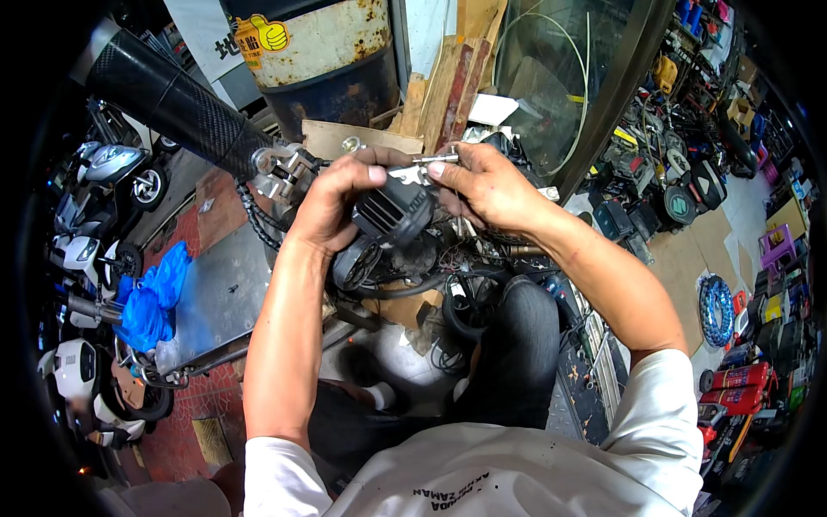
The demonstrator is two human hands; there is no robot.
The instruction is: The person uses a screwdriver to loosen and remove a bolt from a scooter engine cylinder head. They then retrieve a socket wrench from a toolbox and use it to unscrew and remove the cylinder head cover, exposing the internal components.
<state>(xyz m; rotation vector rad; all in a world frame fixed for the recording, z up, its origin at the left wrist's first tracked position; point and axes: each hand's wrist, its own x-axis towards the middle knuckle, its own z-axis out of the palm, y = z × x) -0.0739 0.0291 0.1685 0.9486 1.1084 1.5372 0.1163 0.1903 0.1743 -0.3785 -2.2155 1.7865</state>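
My left hand (338, 191) is closed round the side of a black round housing with cooling fins (389, 214), its thumb pressed near the top edge. A silvery metal bracket (408, 175) sits along that edge. My right hand (493, 188) pinches a thin shiny metal piece, like a bolt or small rod (436, 158), against the bracket between thumb and fingers. Both hands meet above the work, close together. Fingers hide the far side of the housing, and whether the rod passes through the bracket I cannot tell.
Below the hands lie a tangle of wires and dark parts (422, 258). A metal-topped bench (220, 284) with a blue plastic bag (155, 297) stands left. Behind are a rusty drum (332, 73) and wooden boards (452, 90). Tools and parts crowd the right; parked scooters (108, 164) stand far left.
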